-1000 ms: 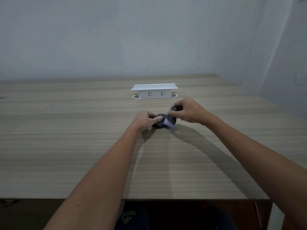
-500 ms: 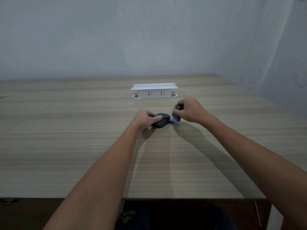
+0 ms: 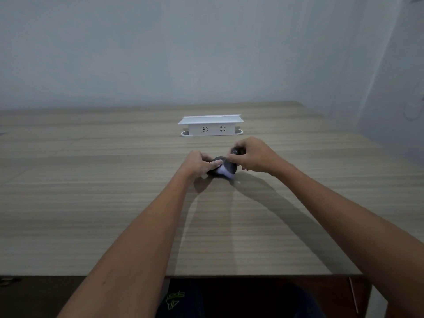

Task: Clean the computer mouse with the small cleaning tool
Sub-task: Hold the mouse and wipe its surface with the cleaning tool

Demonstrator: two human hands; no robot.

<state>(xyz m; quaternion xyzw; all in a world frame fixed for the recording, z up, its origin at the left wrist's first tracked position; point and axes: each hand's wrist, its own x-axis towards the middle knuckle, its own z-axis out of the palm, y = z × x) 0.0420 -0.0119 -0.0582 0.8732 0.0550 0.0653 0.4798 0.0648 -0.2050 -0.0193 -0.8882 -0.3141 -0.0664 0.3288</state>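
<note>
We're gripping the black computer mouse [image 3: 226, 167] on the worktop [image 3: 91, 203] with our left hand [image 3: 198, 165], while our right hand [image 3: 253, 157] is pinching the small cleaning tool [image 3: 223, 172] against it, both arms stretched out.

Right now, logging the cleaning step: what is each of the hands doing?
Left hand: closed on the computer mouse, steadying it on the table.
Right hand: closed on the small cleaning tool, its pale end against the mouse.
</note>
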